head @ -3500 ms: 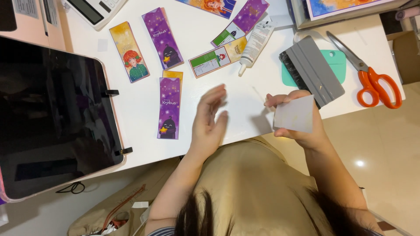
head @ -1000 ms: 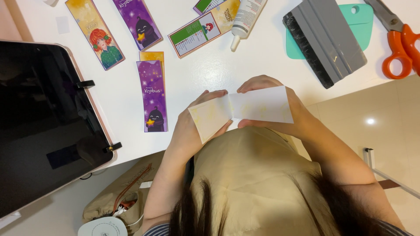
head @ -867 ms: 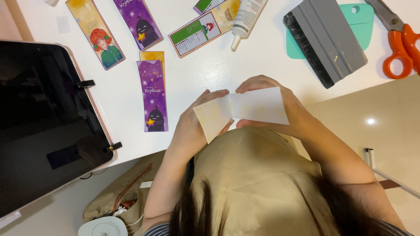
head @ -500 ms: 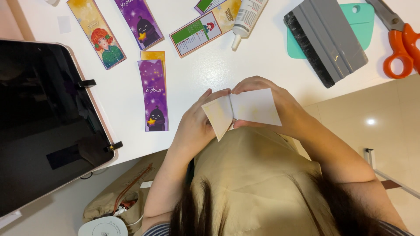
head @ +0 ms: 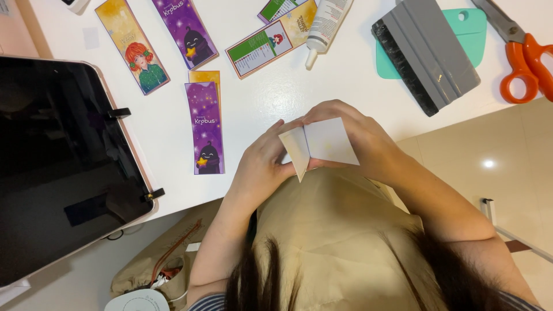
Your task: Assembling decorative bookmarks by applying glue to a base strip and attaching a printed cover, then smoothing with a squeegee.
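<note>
Both hands pinch a folded white paper card [head: 319,143]: left hand [head: 262,167] on the short flap, right hand [head: 360,138] behind the larger panel. Looks mid-fold; next likely needs edges aligned, then the crease pressed.

1. The left hand [head: 262,167] and right hand [head: 360,141] pinch a folded white paper [head: 319,144] between them.
2. A purple bookmark [head: 205,128] lies nearby on the white tabletop [head: 271,98].
3. The paper's fold seems half closed.
</note>
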